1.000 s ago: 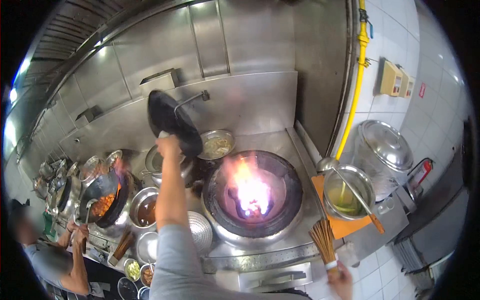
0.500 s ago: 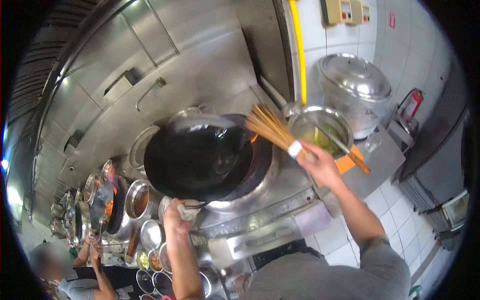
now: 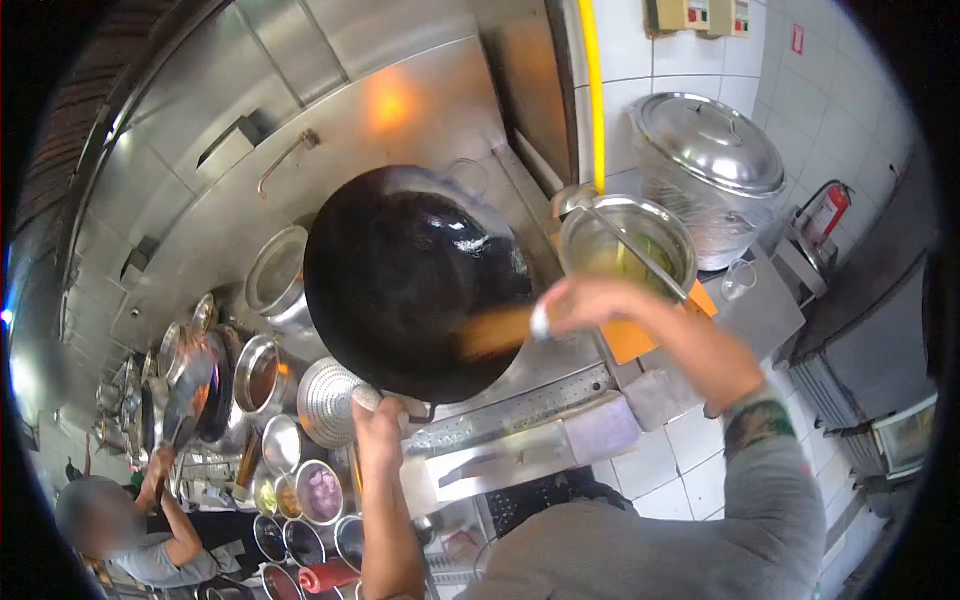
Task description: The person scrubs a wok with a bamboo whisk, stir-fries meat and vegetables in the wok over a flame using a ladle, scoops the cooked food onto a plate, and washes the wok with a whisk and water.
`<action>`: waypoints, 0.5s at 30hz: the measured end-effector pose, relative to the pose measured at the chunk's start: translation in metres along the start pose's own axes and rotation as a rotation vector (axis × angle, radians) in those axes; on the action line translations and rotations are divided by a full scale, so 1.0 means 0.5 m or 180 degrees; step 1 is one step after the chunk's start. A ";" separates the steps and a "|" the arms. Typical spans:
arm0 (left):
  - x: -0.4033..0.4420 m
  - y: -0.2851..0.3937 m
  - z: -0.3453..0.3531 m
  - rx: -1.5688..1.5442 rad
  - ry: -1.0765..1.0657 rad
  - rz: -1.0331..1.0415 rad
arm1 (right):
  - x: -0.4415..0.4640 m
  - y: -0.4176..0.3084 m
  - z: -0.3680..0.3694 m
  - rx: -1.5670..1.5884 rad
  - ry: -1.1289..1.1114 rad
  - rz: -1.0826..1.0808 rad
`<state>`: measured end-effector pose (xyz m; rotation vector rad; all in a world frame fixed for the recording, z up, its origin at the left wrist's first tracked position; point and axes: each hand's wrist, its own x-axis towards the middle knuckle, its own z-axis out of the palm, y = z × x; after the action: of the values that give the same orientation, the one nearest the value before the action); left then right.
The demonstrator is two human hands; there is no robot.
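Observation:
My left hand (image 3: 379, 425) grips the near rim handle of a large black wok (image 3: 400, 270) through a folded cloth (image 3: 368, 398). The wok is tilted over the stove, its dark inside wet and shiny. In my right hand (image 3: 580, 303) is a bamboo brush (image 3: 495, 332), blurred by motion, with its bristles inside the wok at the lower right. Behind my right forearm stands a steel pot (image 3: 655, 215) of greenish liquid, with a long-handled ladle (image 3: 640, 250) lying across it.
A lidded steel pot (image 3: 710, 150) stands at the right. Left of the wok are a perforated strainer (image 3: 328, 402), a pot of brown liquid (image 3: 262, 375) and a bowl of pink pieces (image 3: 321, 492). A co-worker (image 3: 150, 530) holds another wok at the far left.
The wok has come down from its raised position at the left and now tilts over the burner. The brush has moved from the right side into the wok.

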<state>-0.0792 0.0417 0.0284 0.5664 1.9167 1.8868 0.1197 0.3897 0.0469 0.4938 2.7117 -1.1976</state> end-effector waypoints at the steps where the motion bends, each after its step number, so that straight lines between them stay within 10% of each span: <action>1: -0.002 -0.027 -0.010 -0.0265 0.0157 -0.0248 | 0.029 0.036 -0.043 -0.0985 0.0680 -0.0046; 4: 0.018 -0.083 -0.007 -0.1003 0.0516 -0.0705 | 0.135 -0.037 -0.163 -0.2103 0.2569 0.0963; 8: 0.051 -0.195 0.019 -0.2022 0.0478 -0.1496 | 0.286 -0.149 -0.214 -0.0922 0.3476 0.0342; 12: 0.069 -0.194 0.076 -0.2235 0.0321 -0.1836 | 0.489 -0.140 -0.084 -0.0348 0.3877 0.0262; 15: 0.078 -0.187 0.067 -0.2483 0.0086 -0.1725 | 0.572 -0.082 0.030 -0.0888 0.2643 0.0853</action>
<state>-0.0952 0.0899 -0.0655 -0.2028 1.0311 2.0268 -0.1629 0.4217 -0.0071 1.5279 3.2028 -0.5939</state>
